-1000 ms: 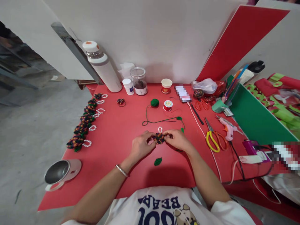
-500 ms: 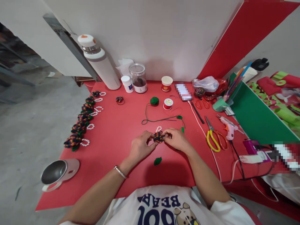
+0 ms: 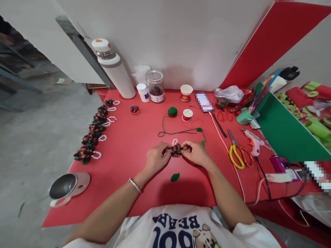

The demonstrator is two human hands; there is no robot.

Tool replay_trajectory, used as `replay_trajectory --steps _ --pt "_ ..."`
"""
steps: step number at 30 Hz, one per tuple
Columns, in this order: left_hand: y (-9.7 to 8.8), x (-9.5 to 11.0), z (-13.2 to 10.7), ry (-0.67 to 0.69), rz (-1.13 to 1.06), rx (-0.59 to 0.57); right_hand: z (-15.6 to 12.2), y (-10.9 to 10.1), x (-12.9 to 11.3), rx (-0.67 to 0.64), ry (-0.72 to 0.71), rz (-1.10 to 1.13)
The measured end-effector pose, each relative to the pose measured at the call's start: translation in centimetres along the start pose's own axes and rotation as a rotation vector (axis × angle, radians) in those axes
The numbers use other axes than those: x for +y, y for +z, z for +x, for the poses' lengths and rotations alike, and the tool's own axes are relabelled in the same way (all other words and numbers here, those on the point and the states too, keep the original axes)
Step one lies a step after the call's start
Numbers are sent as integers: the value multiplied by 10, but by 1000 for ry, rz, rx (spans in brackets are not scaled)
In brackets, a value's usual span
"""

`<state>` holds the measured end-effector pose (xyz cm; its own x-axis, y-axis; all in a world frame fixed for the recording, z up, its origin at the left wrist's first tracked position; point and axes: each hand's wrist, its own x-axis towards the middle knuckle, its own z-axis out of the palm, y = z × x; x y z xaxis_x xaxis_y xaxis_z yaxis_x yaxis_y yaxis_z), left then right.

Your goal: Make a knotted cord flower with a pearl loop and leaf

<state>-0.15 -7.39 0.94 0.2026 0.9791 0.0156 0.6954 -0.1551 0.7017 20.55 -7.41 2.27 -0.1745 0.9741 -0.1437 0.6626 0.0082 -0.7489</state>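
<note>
Between the two hands I find a multicoloured yarn piece (image 3: 176, 151), its white bead loop (image 3: 175, 141) pointing away from the wearer. The left hand (image 3: 156, 156) pinches its left side between thumb and fingers; the right hand (image 3: 196, 154) pinches the right side likewise. I cannot tell whether the piece touches the table (image 3: 144, 131).

Just beyond the right hand lies a green-handled tool (image 3: 203, 143), the nearest obstruction I record. Farther ahead of that hand are a red thread spool (image 3: 187, 115), a green yarn ball (image 3: 172, 111) with its strand trailing back, and a paper cup (image 3: 186, 93). To its right I note scissors (image 3: 233, 140), then a pink glue gun (image 3: 254, 146); a pale cable (image 3: 210, 115) runs down between hand and scissors. A green leaf piece (image 3: 175, 177) lies nearer the wearer than both hands, within the gap between the forearms.

Well left of the left hand, a row of yarn pieces (image 3: 96, 128) lines the table's left edge, with a mug (image 3: 82, 182) nearer the wearer. A broad stretch of red surface separates that row from the hand. Far ahead of both hands, a white panel (image 3: 170, 44) bounds reach; well right of the right hand, a green partition (image 3: 287, 134) does.
</note>
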Motion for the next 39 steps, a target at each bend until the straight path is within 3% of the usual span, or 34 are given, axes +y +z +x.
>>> replay_trajectory --steps 11,26,30,34,39 --pt "3 7 2 -54 129 14 1 1 0 27 8 -66" --pt "3 11 3 -90 199 33 1 1 5 21 -22 23" --pt "3 5 3 -68 107 46 2 2 8 18 -27 58" --pt "4 -7 4 -50 -144 83 5 -4 11 103 -53 82" --pt "1 -16 13 -19 -241 175 -2 -29 13 294 25 -218"
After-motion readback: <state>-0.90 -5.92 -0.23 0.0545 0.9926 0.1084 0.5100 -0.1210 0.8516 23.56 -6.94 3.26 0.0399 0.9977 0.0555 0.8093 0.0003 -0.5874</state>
